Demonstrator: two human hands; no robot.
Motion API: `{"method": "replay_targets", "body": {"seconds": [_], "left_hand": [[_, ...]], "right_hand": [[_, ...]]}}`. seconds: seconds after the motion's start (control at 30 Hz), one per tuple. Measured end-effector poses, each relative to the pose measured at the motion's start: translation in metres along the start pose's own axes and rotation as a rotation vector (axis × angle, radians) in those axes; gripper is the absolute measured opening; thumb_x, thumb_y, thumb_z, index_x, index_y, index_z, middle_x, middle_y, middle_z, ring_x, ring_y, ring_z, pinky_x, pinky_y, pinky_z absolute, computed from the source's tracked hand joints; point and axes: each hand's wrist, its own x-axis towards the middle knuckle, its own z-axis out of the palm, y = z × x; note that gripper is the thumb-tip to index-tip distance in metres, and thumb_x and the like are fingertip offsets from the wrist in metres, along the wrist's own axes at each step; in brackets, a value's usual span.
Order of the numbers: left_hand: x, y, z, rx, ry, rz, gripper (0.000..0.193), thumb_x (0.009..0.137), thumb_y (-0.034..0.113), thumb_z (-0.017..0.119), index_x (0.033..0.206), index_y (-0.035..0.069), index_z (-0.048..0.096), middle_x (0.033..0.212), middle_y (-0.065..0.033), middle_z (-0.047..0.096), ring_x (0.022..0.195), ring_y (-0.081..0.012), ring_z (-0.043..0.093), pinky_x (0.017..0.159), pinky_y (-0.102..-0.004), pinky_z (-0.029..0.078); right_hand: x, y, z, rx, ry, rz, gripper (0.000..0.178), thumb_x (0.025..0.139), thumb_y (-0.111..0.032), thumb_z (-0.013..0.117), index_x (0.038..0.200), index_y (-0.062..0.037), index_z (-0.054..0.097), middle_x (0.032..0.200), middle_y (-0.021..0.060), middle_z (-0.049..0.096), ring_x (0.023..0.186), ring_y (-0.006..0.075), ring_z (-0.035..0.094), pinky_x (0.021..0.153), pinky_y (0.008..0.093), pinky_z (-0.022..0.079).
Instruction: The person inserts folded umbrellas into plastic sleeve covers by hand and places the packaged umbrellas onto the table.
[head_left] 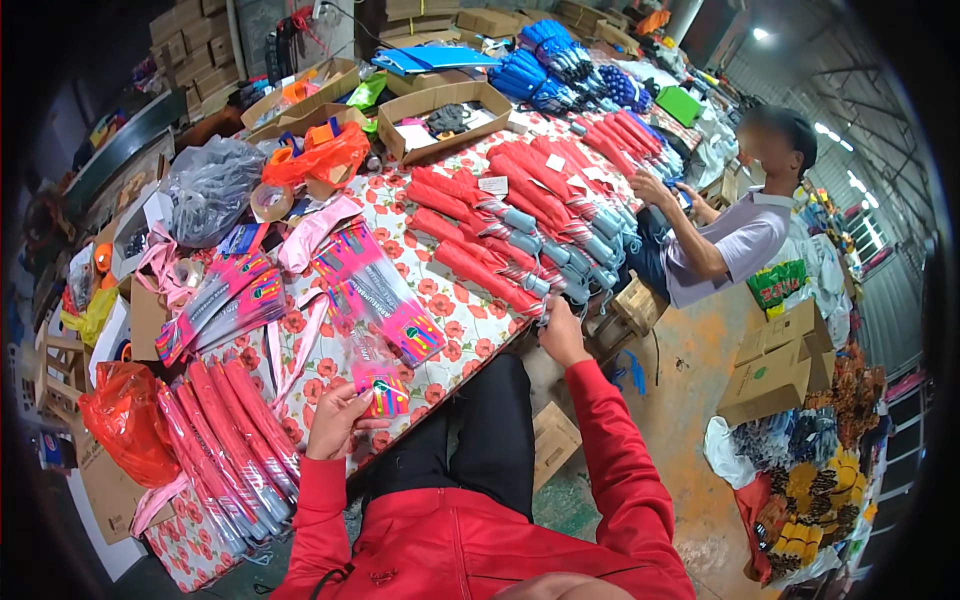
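Note:
My left hand (338,424) pinches the end of a clear plastic sleeve (384,394) with a pink, colourful printed band, low over the table's near edge. Further right, my right hand (562,338) has its fingers closed at the handle end of the nearest red folded umbrella (488,278). That umbrella lies beside a pile of red folded umbrellas (530,190) with grey-blue handles and cords. More printed sleeves lie in a stack (372,285) ahead of my left hand and in another stack (228,302) to the left. Several red umbrellas in clear sleeves (225,435) lie at the near left.
A poppy-patterned cloth (455,315) covers the table. Open cardboard boxes (445,118), a grey plastic bag (212,185) and orange bags (130,425) surround the work area. Blue umbrellas (545,65) are piled at the back. A co-worker (735,235) sits at the right, hands near red umbrellas.

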Motion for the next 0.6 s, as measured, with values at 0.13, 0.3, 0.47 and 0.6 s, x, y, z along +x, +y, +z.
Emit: {"method": "replay_targets", "body": {"seconds": [0.13, 0.3, 0.47, 0.6], "left_hand": [[-0.003, -0.009, -0.003, -0.017, -0.037, 0.013, 0.025, 0.100, 0.008, 0.060, 0.120, -0.005, 0.061, 0.102, -0.0139, 0.071, 0.076, -0.0173, 0.069, 0.069, -0.0306, 0.064], [-0.002, -0.008, 0.015, 0.003, 0.020, 0.048, 0.026, 0.100, 0.010, 0.059, 0.122, -0.005, 0.060, 0.106, -0.0139, 0.070, 0.081, -0.0171, 0.069, 0.073, -0.0312, 0.063], [-0.004, -0.005, 0.030, -0.005, 0.034, 0.105, 0.029, 0.101, 0.011, 0.057, 0.125, -0.005, 0.058, 0.107, -0.0136, 0.069, 0.082, -0.0169, 0.069, 0.073, -0.0305, 0.063], [0.000, 0.005, 0.037, -0.001, 0.066, 0.147, 0.030, 0.102, 0.011, 0.056, 0.127, -0.005, 0.056, 0.108, -0.0131, 0.069, 0.083, -0.0169, 0.070, 0.074, -0.0288, 0.062]], "right_hand": [[-0.043, -0.026, -0.001, 0.340, 0.151, 0.121, 0.045, 0.076, -0.004, 0.065, 0.119, -0.0012, 0.051, 0.107, 0.0184, 0.060, 0.089, 0.0411, 0.062, 0.079, 0.0452, 0.051], [-0.103, -0.037, 0.010, 0.336, 0.206, 0.190, 0.028, 0.079, -0.012, 0.069, 0.104, -0.0019, 0.061, 0.091, 0.0145, 0.065, 0.076, 0.0331, 0.063, 0.072, 0.0403, 0.051], [-0.140, -0.063, -0.033, 0.879, -0.400, 0.621, 0.018, 0.086, -0.021, 0.072, 0.092, -0.0044, 0.066, 0.074, 0.0042, 0.062, 0.060, 0.0160, 0.055, 0.059, 0.0272, 0.045], [-0.162, -0.079, -0.076, 1.203, -0.405, 0.666, 0.019, 0.090, -0.024, 0.072, 0.091, -0.0065, 0.066, 0.070, 0.0000, 0.060, 0.058, 0.0075, 0.051, 0.055, 0.0206, 0.040]]}}
